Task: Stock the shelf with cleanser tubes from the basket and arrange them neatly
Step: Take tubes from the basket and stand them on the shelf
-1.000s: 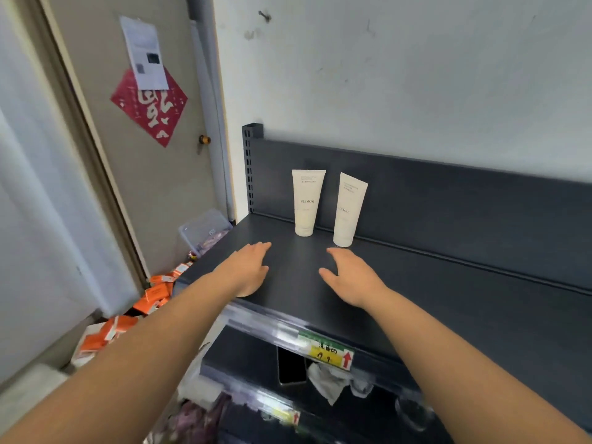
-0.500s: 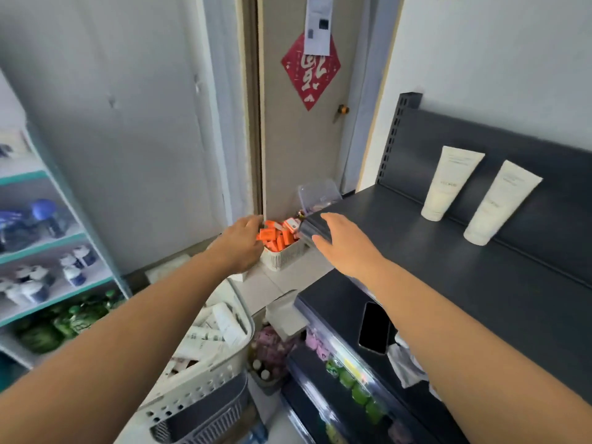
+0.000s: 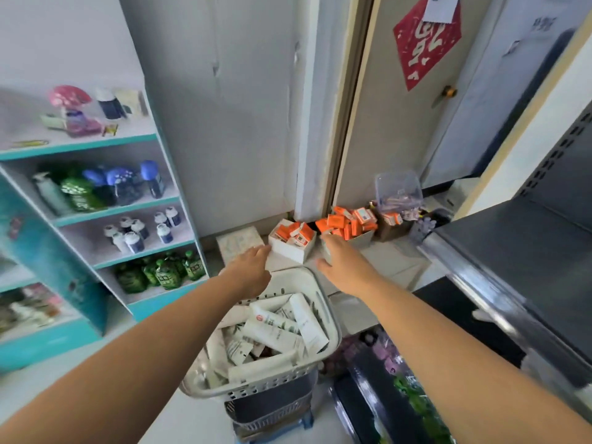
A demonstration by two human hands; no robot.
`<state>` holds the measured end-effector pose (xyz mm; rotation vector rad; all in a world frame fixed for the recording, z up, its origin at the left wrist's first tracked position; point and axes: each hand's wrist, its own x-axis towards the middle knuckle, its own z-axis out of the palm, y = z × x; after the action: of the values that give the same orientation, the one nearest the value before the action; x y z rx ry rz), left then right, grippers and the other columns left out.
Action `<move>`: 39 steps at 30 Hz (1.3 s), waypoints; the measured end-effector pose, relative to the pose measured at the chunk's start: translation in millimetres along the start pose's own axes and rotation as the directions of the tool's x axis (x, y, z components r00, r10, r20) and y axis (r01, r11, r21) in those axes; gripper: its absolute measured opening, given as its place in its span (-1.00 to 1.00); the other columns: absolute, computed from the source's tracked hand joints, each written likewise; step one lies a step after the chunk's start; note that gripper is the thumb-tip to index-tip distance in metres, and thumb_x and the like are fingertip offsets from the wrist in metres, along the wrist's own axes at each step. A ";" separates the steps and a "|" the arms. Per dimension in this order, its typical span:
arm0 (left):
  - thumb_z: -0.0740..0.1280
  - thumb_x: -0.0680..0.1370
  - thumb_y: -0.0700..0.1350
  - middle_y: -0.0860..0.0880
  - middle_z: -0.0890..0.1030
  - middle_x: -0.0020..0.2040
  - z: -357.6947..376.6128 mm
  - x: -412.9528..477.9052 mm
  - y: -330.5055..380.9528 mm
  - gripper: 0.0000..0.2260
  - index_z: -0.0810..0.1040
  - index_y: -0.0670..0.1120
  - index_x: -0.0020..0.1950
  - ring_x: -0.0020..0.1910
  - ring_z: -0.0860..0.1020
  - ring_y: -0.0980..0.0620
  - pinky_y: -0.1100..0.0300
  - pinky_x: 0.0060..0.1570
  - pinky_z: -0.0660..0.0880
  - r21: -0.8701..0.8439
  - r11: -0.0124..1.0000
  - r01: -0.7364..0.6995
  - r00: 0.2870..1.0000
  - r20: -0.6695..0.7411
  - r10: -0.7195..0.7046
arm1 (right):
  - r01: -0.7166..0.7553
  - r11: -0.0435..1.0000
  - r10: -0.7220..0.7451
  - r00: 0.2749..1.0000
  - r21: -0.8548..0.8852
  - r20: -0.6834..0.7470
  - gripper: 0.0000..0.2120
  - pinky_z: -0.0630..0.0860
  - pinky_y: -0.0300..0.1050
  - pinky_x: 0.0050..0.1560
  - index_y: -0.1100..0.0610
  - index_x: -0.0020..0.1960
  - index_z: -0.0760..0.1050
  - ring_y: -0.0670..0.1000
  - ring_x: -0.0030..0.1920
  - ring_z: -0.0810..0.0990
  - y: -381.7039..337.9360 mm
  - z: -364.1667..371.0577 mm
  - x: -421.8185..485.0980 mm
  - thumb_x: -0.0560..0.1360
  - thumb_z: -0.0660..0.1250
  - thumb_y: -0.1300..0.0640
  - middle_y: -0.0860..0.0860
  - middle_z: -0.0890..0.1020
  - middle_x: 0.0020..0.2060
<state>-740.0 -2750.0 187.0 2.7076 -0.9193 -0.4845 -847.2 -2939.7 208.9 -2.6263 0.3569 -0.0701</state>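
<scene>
Both hands have swung away from the dark shelf (image 3: 525, 245) to the far rim of the white basket (image 3: 333, 328): left hand (image 3: 253, 270) and right hand (image 3: 342, 267) open, holding nothing. Cleanser tubes (image 3: 272, 331) lie heaped inside, long axes crossing, most slanting; too jumbled to count.

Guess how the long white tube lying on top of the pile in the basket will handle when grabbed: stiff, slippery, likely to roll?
The long white tube looks like a soft plastic squeeze tube, so it probably dents under a firm grip. Its smooth surface may be a bit slippery. It lies loose on other tubes in the basket, so it should lift free easily, perhaps shifting its neighbours. The flattened end likely limits rolling.
</scene>
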 end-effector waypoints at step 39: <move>0.30 0.47 -0.17 -0.13 0.17 0.44 153.0 22.4 -158.0 -0.35 0.08 -0.11 0.50 0.46 0.11 -0.15 -0.12 0.46 0.01 0.401 0.864 0.303 0.945 -0.009 -0.327 | -0.212 0.906 0.403 0.695 -0.366 0.596 -0.29 0.38 0.10 0.30 0.16 0.42 0.24 0.19 0.34 0.29 40.6 263.7 34.1 0.42 0.44 -0.11 0.09 0.31 0.34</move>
<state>-696.1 -2660.1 -10.1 3.2611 -0.6410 -0.4847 -794.3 -2861.9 -43.1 -2.5841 0.5750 1.0791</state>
